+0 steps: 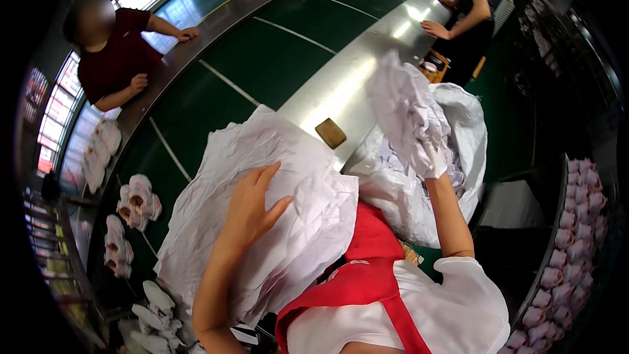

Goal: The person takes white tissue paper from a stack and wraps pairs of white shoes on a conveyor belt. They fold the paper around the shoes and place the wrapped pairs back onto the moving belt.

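Note:
A thick stack of wrinkled white paper sheets [288, 157] lies in front of me on the green belt and metal edge. My left hand [254, 206] rests on or just over the stack, fingers spread and holding nothing. To the right, my right hand [432, 160] grips a crumpled sheet of white paper [407, 108], raised over a white woven sack [468, 115]. Something white, a glove or paper, covers this hand, so its fingers barely show. More crumpled paper sits inside the sack.
A small brown block [331, 133] lies on the metal ledge [357, 85]. Pale shoes [139, 202] stand on the belt at left, with paper wads [156, 314] below. Two people stand across the belt and at far right. A rack of pale shoes [567, 255] is on my right.

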`<act>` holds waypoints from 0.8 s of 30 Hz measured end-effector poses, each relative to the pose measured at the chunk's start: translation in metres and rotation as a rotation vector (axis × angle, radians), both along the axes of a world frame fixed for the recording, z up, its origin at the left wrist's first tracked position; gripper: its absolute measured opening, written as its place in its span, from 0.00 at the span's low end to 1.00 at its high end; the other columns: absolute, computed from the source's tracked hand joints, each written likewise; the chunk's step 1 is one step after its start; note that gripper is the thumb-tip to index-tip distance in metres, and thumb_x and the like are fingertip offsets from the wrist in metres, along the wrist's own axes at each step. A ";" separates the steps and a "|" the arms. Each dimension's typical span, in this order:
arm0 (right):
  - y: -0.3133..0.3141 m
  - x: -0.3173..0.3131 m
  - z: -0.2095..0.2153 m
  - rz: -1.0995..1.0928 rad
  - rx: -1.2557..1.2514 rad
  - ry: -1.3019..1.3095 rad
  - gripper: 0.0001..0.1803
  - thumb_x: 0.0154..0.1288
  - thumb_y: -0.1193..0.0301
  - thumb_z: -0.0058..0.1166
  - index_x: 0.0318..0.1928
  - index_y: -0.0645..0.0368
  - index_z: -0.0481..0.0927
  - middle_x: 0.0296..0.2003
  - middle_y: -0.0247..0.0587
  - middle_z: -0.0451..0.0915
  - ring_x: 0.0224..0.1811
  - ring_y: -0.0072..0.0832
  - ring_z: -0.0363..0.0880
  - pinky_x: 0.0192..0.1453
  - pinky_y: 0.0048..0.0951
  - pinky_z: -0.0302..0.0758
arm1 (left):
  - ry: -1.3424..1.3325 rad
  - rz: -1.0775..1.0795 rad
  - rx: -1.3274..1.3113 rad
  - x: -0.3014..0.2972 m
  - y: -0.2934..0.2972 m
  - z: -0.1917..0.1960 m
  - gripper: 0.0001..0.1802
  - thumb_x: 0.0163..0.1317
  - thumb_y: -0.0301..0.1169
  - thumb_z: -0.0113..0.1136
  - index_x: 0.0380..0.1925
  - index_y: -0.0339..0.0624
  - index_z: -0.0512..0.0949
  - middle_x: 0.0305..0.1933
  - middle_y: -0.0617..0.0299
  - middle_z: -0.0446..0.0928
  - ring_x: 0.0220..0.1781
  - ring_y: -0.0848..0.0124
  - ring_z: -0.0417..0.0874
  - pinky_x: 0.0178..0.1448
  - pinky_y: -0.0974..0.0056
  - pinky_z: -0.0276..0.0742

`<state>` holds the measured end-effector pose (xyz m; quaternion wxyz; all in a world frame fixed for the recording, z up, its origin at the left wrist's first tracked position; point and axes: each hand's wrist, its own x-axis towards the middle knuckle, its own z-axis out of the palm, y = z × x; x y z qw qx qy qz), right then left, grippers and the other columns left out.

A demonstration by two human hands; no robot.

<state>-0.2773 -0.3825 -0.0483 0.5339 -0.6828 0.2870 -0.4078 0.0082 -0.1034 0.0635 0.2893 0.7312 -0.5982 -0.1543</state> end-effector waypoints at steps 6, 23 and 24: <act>0.100 0.126 0.089 0.662 0.055 -0.014 0.25 0.70 0.59 0.49 0.62 0.58 0.70 0.54 0.44 0.77 0.54 0.33 0.78 0.55 0.27 0.75 | 0.975 0.143 -0.282 -0.005 0.007 0.016 0.24 0.62 0.32 0.63 0.57 0.35 0.72 0.56 0.54 0.76 0.57 0.68 0.76 0.61 0.62 0.71; 0.115 0.195 0.118 0.566 0.463 -0.022 0.10 0.65 0.71 0.56 0.46 0.58 0.79 0.37 0.28 0.78 0.37 0.17 0.75 0.42 0.19 0.74 | 0.842 0.426 -0.591 0.032 0.058 0.005 0.17 0.66 0.29 0.59 0.52 0.34 0.72 0.47 0.62 0.80 0.47 0.76 0.79 0.54 0.70 0.73; 0.116 0.197 0.120 0.533 0.429 -0.074 0.11 0.65 0.71 0.57 0.47 0.57 0.80 0.37 0.28 0.78 0.38 0.17 0.75 0.43 0.19 0.74 | 0.849 0.436 -0.642 0.036 0.060 0.005 0.17 0.66 0.28 0.60 0.53 0.35 0.71 0.47 0.62 0.79 0.48 0.76 0.78 0.54 0.70 0.73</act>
